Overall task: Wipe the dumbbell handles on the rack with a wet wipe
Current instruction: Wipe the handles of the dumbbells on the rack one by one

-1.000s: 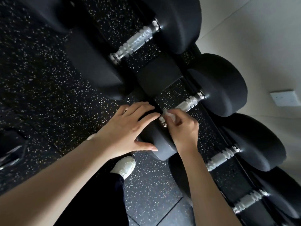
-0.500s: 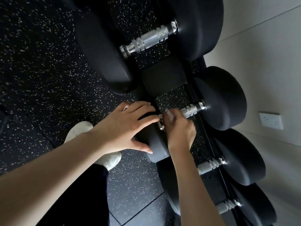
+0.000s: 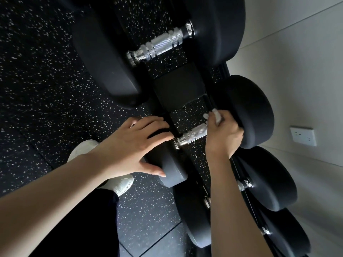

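Black dumbbells lie in a row on a low rack (image 3: pixel 179 86). My right hand (image 3: pixel 223 134) is closed around the far end of the middle dumbbell's silver knurled handle (image 3: pixel 193 135), with a white wet wipe (image 3: pixel 215 115) sticking out above the fingers. My left hand (image 3: pixel 133 145) rests flat, fingers spread, on that dumbbell's near black head (image 3: pixel 170 171). The handle's near half is bare. A larger dumbbell with a bare silver handle (image 3: pixel 161 43) lies above. Two more dumbbells lie below; my right forearm hides most of their handles.
The floor (image 3: pixel 46 89) is black rubber speckled with white. My white shoe (image 3: pixel 118 182) and dark trouser leg are under my left arm. A pale wall with a white socket (image 3: pixel 303 136) runs close along the right of the rack.
My right hand with the wipe has slid along the handle from its near end to its far end, uncovering the near half. My left hand stays on the near head. The view shifted.
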`<state>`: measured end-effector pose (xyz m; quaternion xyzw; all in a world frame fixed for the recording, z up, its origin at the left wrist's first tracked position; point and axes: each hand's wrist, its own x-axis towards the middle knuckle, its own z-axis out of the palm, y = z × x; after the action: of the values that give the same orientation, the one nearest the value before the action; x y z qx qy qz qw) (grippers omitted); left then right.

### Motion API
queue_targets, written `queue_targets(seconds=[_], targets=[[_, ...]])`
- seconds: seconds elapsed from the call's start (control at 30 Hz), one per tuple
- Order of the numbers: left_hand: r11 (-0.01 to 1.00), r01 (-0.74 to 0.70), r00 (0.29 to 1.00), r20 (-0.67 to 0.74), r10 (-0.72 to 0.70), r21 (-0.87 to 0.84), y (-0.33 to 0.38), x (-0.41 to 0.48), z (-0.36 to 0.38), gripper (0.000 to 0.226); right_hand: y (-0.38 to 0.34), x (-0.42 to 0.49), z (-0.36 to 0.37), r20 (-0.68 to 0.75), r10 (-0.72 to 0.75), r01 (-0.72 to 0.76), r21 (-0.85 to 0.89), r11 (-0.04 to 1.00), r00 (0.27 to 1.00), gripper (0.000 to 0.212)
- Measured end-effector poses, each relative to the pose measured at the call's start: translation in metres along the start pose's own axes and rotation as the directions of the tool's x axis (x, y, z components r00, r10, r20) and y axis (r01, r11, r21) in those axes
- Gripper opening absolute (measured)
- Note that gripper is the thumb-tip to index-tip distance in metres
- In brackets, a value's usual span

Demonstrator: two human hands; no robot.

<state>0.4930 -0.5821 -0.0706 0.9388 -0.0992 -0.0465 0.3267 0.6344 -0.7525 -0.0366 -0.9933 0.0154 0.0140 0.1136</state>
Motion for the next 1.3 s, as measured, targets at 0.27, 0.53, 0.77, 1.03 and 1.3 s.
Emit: queue_targets(seconds=[0.27,0.53,0.77,1.03,1.3], targets=[[1.000,-0.011,1.000,0.006,0.011,0.022,0.000,0.000,-0.002,0.080,0.011,-0.020,0.010,-0.235,0.014,0.041,0.229,0.973,0.972,0.019],[0.997,-0.013,0.996,0.086,0.006,0.079,0.008,0.003,-0.012,0.084,0.016,-0.043,0.000,-0.049,0.056,-0.035,0.353,0.935,0.997,0.018],[0.971,0.003,0.986,0.159,-0.042,0.240,0.019,0.015,-0.055,0.081,-0.008,-0.065,-0.049,0.287,0.014,-0.123,0.363,0.924,0.958,0.028],[0.908,0.002,0.986,0.150,-0.071,0.418,0.001,0.023,-0.101,0.077,-0.042,-0.060,-0.049,0.085,-0.060,0.022,0.390,0.920,0.995,0.016],[0.873,-0.020,0.963,0.245,-0.114,0.487,-0.074,0.026,-0.143,0.077,-0.116,-0.038,-0.023,0.124,0.075,-0.124,0.453,0.883,0.989,0.012]])
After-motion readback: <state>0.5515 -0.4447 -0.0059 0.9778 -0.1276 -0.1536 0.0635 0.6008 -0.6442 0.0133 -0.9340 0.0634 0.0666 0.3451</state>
